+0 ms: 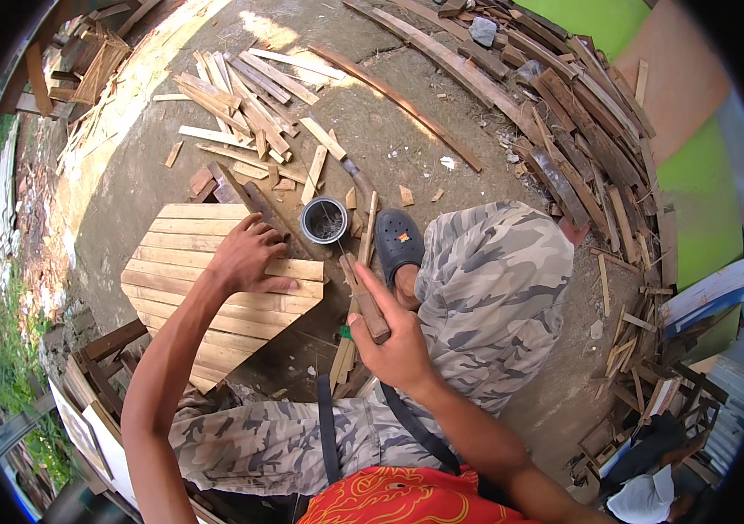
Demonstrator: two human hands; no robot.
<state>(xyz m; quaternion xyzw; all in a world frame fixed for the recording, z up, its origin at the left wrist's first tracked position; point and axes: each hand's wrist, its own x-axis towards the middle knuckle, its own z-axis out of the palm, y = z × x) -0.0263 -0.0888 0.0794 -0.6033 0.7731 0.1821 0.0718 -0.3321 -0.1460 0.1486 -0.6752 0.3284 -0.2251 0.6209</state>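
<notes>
On the concrete ground, the left hand [245, 258] presses flat (fingers spread) on a slatted wooden panel [206, 297] while the right hand [394, 341] grips a wooden-handled tool [365, 301].

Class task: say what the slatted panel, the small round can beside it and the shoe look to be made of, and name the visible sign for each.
Slatted panel: pale, unfinished wood, with grain and seams between boards. Round can: probably metal, given its thin, shiny rim and dark inside. Shoe: likely moulded rubber or foam, being dark, smooth, matte and one-piece. The left hand rests on the panel.
</notes>
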